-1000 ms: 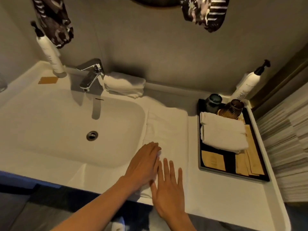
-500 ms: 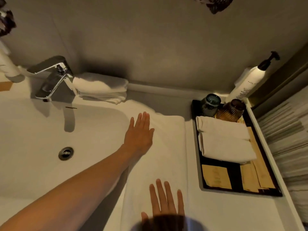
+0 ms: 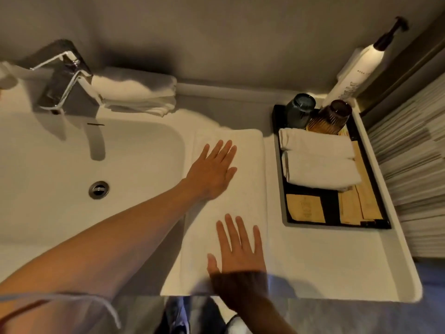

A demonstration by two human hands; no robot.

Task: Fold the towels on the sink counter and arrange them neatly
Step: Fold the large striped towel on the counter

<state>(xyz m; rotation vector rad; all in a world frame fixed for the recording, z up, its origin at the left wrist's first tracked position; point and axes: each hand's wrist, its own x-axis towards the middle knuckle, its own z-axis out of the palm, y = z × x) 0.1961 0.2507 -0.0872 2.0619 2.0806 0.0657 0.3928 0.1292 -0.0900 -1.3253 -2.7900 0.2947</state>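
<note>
Both forearms are bare to the elbow. The left hand (image 3: 212, 173) and right hand (image 3: 238, 256) carry no rings, watch or gloves. A pale, light-coloured short sleeve (image 3: 60, 312) with a stitched hem edge covers the left upper arm. Below, blurred blue fabric (image 3: 178, 314), possibly denim trousers, is visible.

We see a white towel (image 3: 243, 189), white bench (image 3: 325, 261), black tray (image 3: 279, 165), amber cup (image 3: 330, 119), blue-grey cup (image 3: 299, 109).

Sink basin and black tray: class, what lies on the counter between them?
In the head view, a long white towel lies flat there, with the left hand and right hand flat on it.
</note>
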